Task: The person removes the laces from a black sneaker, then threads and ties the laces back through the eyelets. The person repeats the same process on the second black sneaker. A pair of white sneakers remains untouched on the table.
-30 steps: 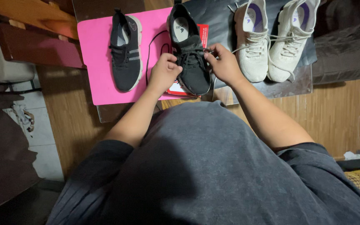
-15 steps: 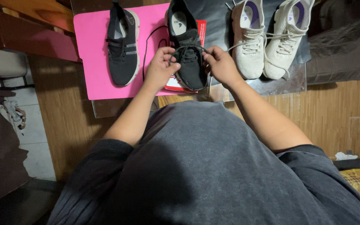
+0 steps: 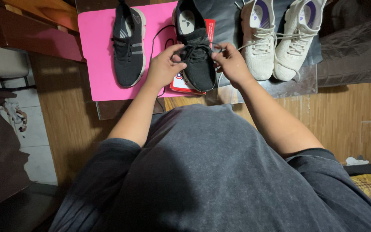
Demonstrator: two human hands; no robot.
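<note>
Black lace ends are getting pinched on both sides here: the left hand (image 3: 163,66) is curling its thumb and forefinger around one end of the shoelace (image 3: 197,48), and the right hand (image 3: 232,63) is nipping the other end between its fingertips, so the lace is running taut across the tongue between them. Holding it from both sides like that is probably what's keeping the tension even over the eyelets. The shoe itself, a black knit sneaker (image 3: 196,47), is sitting toe toward the person, half on a red-and-white card (image 3: 181,83) and half on the pink mat (image 3: 99,64), right in front of the body where both hands are reaching it easily. A loose bit of lace is looping out over the pink to its left. Its mate, the other black sneaker (image 3: 128,45), is lying further left on the mat. A pair of cream sneakers (image 3: 280,41) is parked off to the right on a dark surface, clear of the hands.
</note>
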